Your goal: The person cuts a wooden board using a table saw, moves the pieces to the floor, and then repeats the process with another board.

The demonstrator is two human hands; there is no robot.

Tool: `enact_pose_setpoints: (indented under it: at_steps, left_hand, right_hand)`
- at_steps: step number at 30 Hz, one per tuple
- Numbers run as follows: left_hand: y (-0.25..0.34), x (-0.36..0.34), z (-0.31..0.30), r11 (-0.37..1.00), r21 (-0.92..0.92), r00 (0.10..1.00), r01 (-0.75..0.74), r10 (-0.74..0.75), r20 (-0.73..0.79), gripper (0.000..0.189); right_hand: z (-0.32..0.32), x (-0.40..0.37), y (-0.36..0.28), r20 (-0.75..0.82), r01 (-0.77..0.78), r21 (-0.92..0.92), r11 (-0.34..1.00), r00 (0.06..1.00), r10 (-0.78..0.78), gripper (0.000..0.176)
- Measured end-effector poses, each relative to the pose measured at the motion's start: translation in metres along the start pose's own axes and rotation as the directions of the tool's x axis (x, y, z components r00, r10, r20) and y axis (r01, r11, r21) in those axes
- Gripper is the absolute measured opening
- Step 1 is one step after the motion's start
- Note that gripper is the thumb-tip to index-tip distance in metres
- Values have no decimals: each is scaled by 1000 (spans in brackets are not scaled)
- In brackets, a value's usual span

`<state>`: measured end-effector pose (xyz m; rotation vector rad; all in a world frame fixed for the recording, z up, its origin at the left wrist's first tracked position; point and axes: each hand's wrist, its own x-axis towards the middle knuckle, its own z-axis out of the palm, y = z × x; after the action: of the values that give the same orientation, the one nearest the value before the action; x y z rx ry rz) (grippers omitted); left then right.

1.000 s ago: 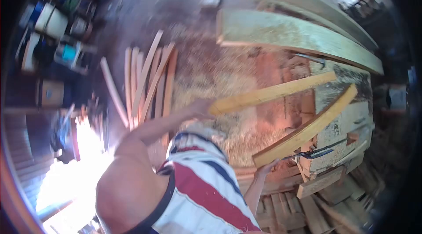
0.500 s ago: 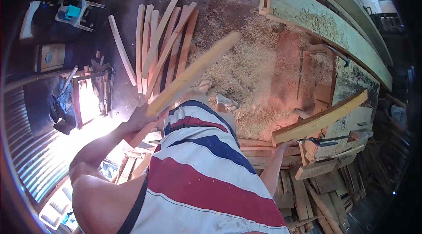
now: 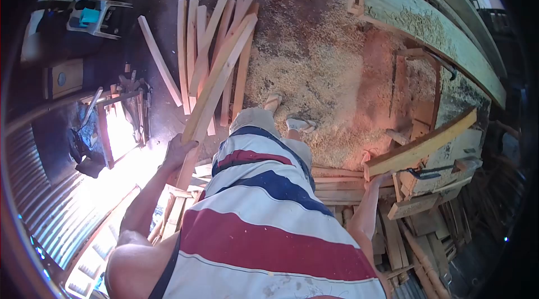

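My left hand (image 3: 178,152) is closed around the lower part of a long, squared wooden board (image 3: 216,83). This board slants up and away, its far end over a group of similar wooden strips (image 3: 182,55) on the floor. At the right, my right hand (image 3: 379,180) grips the near end of a second, yellowish board (image 3: 424,143). That board rests at a slant on the wooden workbench (image 3: 449,156), beside a dark metal bar (image 3: 424,175). Part of my right hand's fingers is hidden by the board's end.
Wood shavings (image 3: 314,74) cover the floor around my sandalled feet. A long thick plank (image 3: 415,12) with shavings on it extends along the upper right. Stacked offcuts (image 3: 401,243) lie low at the right. A white plastic chair (image 3: 106,18) stands at the upper left.
The board in my left hand has swung left and now points more steeply away, over the strips. My right hand stays at the second board's end. The whole view has shifted slightly.
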<state>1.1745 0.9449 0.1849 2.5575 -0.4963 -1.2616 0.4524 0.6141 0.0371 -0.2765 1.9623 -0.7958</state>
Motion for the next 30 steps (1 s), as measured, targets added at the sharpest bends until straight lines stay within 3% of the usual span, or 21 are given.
enact_pose_setpoints:
  at_steps: [6,8,10,12,15,17,19,22,23,24,26,28,30]
  left_hand:
    - [25,20,7,994,-106,995,-23,13,-98,56]
    - [17,59,7,995,-102,988,-5,-11,-156,56]
    - [-13,126,13,994,43,956,-97,105,-273,68]
    - [-51,216,20,930,325,947,169,-62,-315,92]
    - [-87,277,61,730,579,910,363,-142,-390,113]
    - [-61,282,81,917,361,986,167,-155,-63,120]
    - [-22,268,133,932,357,982,60,10,-191,101]
    - [65,236,184,899,430,996,-88,91,13,68]
    - [92,225,201,865,483,991,-134,102,91,61]
    - [108,239,227,787,563,953,-253,102,286,62]
    - [168,219,282,699,496,857,-515,414,306,53]
    - [253,214,341,582,435,724,-687,592,353,54]
    - [381,125,378,478,374,605,-794,566,560,60]
  right_hand:
    - [-14,15,2,52,-27,30,999,998,25,109]
    - [-14,22,2,41,-33,40,999,999,32,108]
    - [1,23,1,58,-40,66,997,998,36,107]
    - [12,2,-8,78,-47,116,992,996,38,107]
    - [20,3,-11,162,-78,201,977,986,45,105]
    - [18,16,2,77,-3,170,985,997,-10,104]
    - [27,19,9,45,47,193,980,997,-57,103]
    - [32,8,13,48,66,276,959,995,-83,98]
    - [37,-4,26,99,127,235,963,983,-154,93]
    - [24,-5,36,119,209,209,955,964,-237,89]
    - [22,-11,49,11,271,133,953,961,-275,91]
    - [37,-17,34,-101,241,70,968,967,-233,97]
    - [30,-20,25,-149,158,33,987,977,-151,106]
